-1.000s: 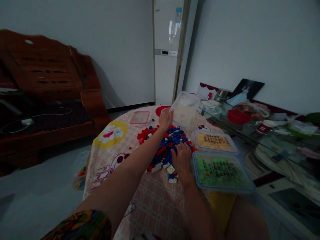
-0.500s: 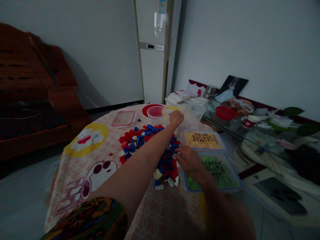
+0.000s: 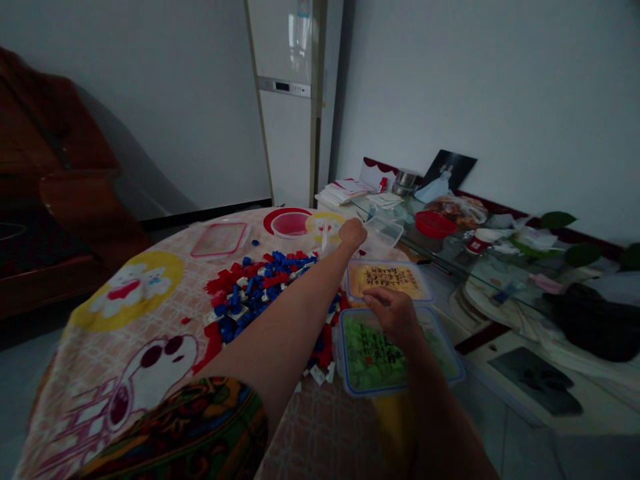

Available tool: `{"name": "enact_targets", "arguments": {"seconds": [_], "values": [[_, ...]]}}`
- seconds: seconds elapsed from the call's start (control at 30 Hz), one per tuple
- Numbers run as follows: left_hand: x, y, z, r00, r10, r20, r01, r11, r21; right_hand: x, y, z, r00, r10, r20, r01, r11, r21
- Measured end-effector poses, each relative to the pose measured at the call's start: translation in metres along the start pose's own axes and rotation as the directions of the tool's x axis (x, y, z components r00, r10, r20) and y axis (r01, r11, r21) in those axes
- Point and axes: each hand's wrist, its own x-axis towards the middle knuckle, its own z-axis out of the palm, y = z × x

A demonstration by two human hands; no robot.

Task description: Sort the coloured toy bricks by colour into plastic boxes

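My left hand (image 3: 353,232) reaches across to the far side of the table with its fingers closed. It is beside a clear plastic box (image 3: 387,230); what it holds, if anything, is hidden. My right hand (image 3: 396,317) is above the lidded boxes, thumb and fingers drawn together; I cannot make out anything between them. Below it lie a box with yellow contents (image 3: 393,280) and a box with green contents (image 3: 373,347), both with blue-edged lids and dark writing. A pile of red, blue and white toy bricks (image 3: 257,287) lies left of them, partly covered by my left forearm.
A pink round tub (image 3: 290,225) and a pink-rimmed flat lid or box (image 3: 220,239) sit at the table's far side. To the right, a glass table (image 3: 450,257) carries a red basket (image 3: 435,225), a paper cup (image 3: 481,241), papers (image 3: 345,192) and a black bag (image 3: 595,320).
My right hand has lifted from the bricks and moved over the lidded boxes. My left hand stays near the clear box. The view has turned slightly right.
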Motion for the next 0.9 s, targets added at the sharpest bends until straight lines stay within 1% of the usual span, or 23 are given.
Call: {"name": "enact_targets", "arguments": {"seconds": [0.13, 0.33, 0.43, 0.53, 0.63, 0.7, 0.8, 0.9], "values": [[0.006, 0.001, 0.006, 0.999, -0.049, 0.012, 0.049, 0.999, -0.023, -0.005, 0.002, -0.005, 0.999, 0.042, -0.01, -0.042, 0.999, 0.023], [0.01, 0.003, 0.004, 0.999, -0.018, 0.04, 0.021, 0.997, -0.069, -0.008, 0.008, -0.006, 0.999, 0.042, -0.02, -0.042, 0.999, 0.03], [0.01, 0.0, 0.008, 1.0, -0.025, 0.01, 0.026, 0.999, -0.037, -0.008, 0.01, -0.004, 0.999, 0.043, -0.003, -0.043, 0.998, 0.038], [0.008, -0.004, 0.013, 1.0, -0.017, 0.005, 0.017, 0.999, 0.047, -0.008, 0.009, -0.003, 0.999, 0.046, -0.002, -0.046, 0.998, 0.035], [0.003, -0.008, 0.016, 0.998, 0.063, 0.022, -0.065, 0.988, 0.137, -0.008, 0.009, -0.005, 0.997, 0.062, -0.035, -0.061, 0.998, 0.024], [-0.003, -0.01, 0.014, 0.988, 0.153, -0.012, -0.149, 0.976, 0.157, -0.007, 0.011, -0.007, 0.995, 0.081, -0.053, -0.08, 0.997, 0.025], [-0.016, -0.015, 0.005, 0.957, 0.27, -0.103, -0.261, 0.961, 0.09, -0.007, 0.016, -0.014, 0.989, 0.121, -0.091, -0.118, 0.992, 0.037], [-0.04, -0.029, -0.011, 0.941, 0.311, -0.13, -0.317, 0.948, -0.023, -0.007, 0.019, -0.025, 0.971, 0.171, -0.165, -0.164, 0.985, 0.052]]}}
